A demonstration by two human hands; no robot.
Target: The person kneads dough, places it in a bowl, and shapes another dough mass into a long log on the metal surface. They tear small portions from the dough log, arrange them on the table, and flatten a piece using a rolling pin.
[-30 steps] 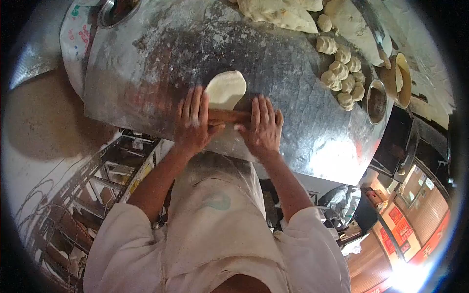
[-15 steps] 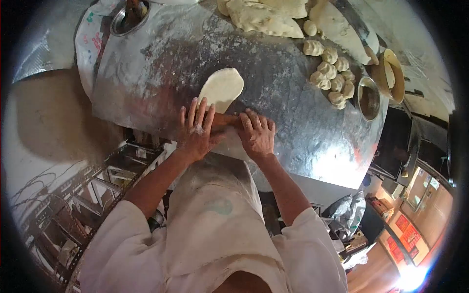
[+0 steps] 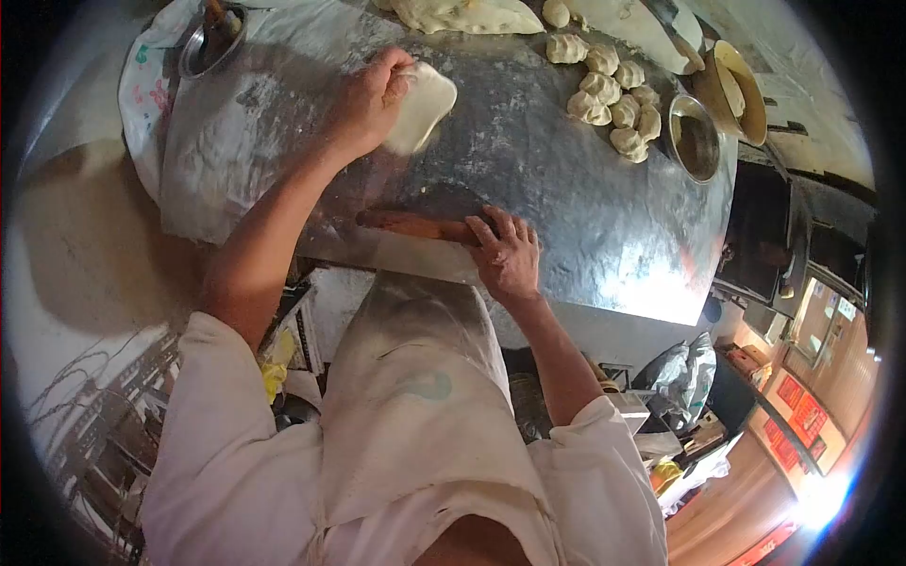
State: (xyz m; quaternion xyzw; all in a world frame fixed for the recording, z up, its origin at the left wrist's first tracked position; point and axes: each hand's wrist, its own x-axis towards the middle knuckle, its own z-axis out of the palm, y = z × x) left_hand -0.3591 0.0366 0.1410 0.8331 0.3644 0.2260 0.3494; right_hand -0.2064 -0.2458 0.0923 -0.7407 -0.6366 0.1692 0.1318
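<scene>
My left hand (image 3: 370, 99) reaches to the far part of the floured table, its fingers closed on the edge of a flat piece of dough (image 3: 425, 106). The dough is pale, thin and slightly blurred; I cannot tell how much of it is lifted. Near the table's front edge lies a wooden rolling pin (image 3: 415, 224). My right hand (image 3: 510, 250) rests on its right end, thumb and fingers curled around it. The dough and the rolling pin are apart.
Several twisted dough lumps (image 3: 604, 90) sit at the back right, beside a metal bowl (image 3: 694, 137) and a tan bowl (image 3: 738, 92). A large dough mass (image 3: 472, 14) lies at the back. Another metal container (image 3: 212, 42) stands at the far left of the metal tabletop (image 3: 557, 217).
My left hand has left the rolling pin, moved away from my body and taken hold of the dough. My right hand stays on the pin. The whole view has shifted slightly.
</scene>
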